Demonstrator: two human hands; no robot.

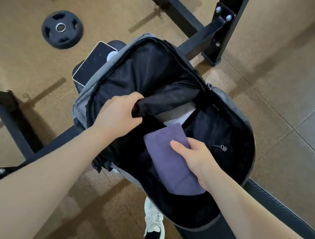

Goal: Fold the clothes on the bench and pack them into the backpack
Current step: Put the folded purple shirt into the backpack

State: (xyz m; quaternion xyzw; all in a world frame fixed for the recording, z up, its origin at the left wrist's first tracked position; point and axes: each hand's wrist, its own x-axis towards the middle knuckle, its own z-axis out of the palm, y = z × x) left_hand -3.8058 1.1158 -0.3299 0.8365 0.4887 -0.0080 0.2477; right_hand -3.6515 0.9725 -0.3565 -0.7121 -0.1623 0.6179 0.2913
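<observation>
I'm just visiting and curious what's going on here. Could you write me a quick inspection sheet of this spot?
Surface: black padded bench, backpack on it.
Job's things: grey backpack unzipped wide; folded purple cloth partly inside.
Clutter: dark flat device beside the backpack.
Hands: left hand grips the black inner lining; right hand holds the cloth.
Cables: nothing seen.
Surroundings: weight plate on brown floor, black rack frame, white shoe.

Place: we judge it a gym.
Evidence: we note a black weight plate [62, 29] on brown flooring [20, 62], a padded bench [284, 212], and a bolted black steel rack frame [219, 27].
</observation>
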